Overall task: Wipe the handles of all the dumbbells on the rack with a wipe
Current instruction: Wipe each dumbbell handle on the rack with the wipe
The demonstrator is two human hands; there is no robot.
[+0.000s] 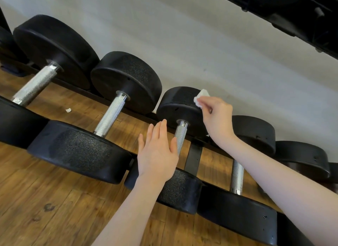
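Note:
Several black dumbbells with knurled silver handles lie side by side on a low black rack (193, 157). My right hand (216, 115) pinches a small white wipe (200, 97) above the far head of the third dumbbell (178, 103). My left hand (157, 152) is flat with straight fingers, hovering beside that dumbbell's handle (180, 137), its thumb close to the metal. To the left lie the handle of the second dumbbell (111, 115) and that of the largest one (35, 86). A smaller dumbbell's handle (237, 176) shows to the right, under my right forearm.
The rack stands on a wooden floor (54, 205) against a pale wall (201, 49). A small white scrap (68, 110) lies on the floor under the rack. A dark upper shelf (300, 16) of the rack crosses the top right corner.

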